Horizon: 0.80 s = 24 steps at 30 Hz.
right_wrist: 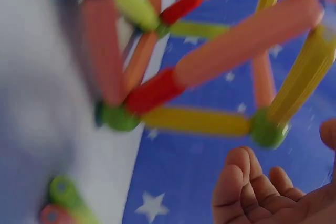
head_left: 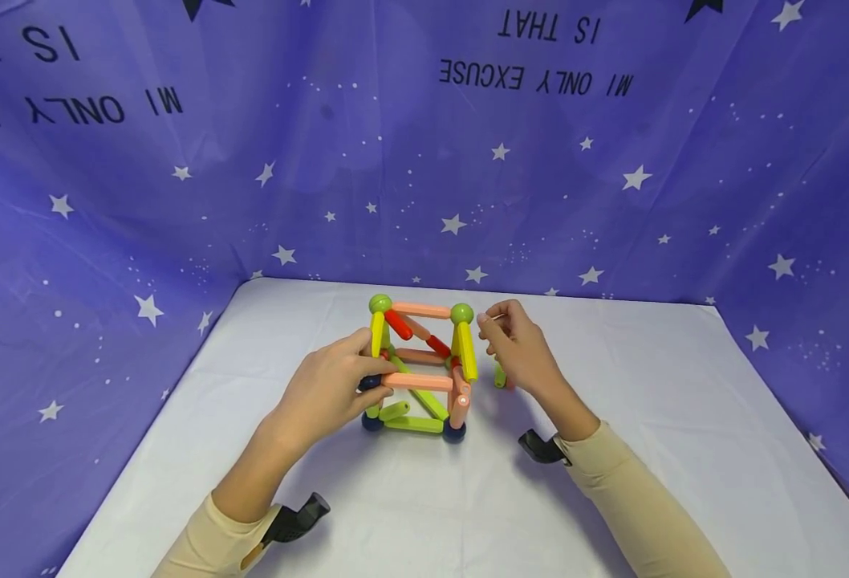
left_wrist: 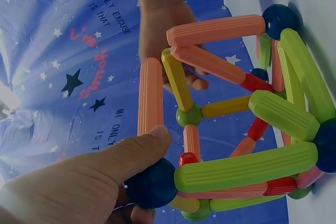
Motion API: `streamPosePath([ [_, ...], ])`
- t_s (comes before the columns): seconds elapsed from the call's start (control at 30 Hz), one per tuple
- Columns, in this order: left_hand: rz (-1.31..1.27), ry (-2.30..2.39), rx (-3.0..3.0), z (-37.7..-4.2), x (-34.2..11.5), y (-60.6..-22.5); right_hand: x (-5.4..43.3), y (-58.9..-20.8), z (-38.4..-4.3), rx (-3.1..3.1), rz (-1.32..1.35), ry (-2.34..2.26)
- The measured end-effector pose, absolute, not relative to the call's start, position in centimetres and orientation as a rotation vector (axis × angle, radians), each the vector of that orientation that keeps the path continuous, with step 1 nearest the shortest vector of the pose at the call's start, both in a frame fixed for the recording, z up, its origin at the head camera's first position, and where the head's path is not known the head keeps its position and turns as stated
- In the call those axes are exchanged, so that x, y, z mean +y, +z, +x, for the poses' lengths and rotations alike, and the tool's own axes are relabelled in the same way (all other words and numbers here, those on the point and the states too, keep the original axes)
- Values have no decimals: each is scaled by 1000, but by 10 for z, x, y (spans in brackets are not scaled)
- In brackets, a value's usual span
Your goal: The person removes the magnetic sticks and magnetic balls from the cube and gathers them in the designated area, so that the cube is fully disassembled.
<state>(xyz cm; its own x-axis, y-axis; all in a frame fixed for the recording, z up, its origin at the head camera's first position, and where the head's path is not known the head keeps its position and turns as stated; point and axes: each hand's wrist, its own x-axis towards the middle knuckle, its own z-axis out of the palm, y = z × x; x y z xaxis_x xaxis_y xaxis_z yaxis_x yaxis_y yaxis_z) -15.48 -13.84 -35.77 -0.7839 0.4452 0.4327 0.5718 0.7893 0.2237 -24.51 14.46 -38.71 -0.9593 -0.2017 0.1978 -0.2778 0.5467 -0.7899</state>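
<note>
Left hand (head_left: 331,385) has the corner, right hand (head_left: 521,345) looks empty
So the left fingers are pinching the navy ball (left_wrist: 152,184) on the stick frame (head_left: 424,396); the salmon rod (head_left: 419,382) runs rightward from them, long axis side to side, far end near the yellow rod (head_left: 468,352), no ball visible there. Right fingers: loosely curled, just right of the green ball (head_left: 462,313).

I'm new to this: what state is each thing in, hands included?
Left hand: gripping a dark blue ball.
Right hand: holding nothing, fingers loosely curled.
Rod frame: standing on the table, one upper corner without a ball.
Separate green rod: lying beside the frame.
Separate pink rod: lying next to that green one.
</note>
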Motion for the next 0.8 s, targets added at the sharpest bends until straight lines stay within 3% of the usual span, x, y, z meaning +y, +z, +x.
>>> streamPosePath([
  [0.27,-776,-504,-2621,-154,-138,-359,127,-377,-236,-2790,413,1310],
  [0.8,-771,-514,-2624,-154,-140,-358,139,-378,-242,-2720,487,1293],
])
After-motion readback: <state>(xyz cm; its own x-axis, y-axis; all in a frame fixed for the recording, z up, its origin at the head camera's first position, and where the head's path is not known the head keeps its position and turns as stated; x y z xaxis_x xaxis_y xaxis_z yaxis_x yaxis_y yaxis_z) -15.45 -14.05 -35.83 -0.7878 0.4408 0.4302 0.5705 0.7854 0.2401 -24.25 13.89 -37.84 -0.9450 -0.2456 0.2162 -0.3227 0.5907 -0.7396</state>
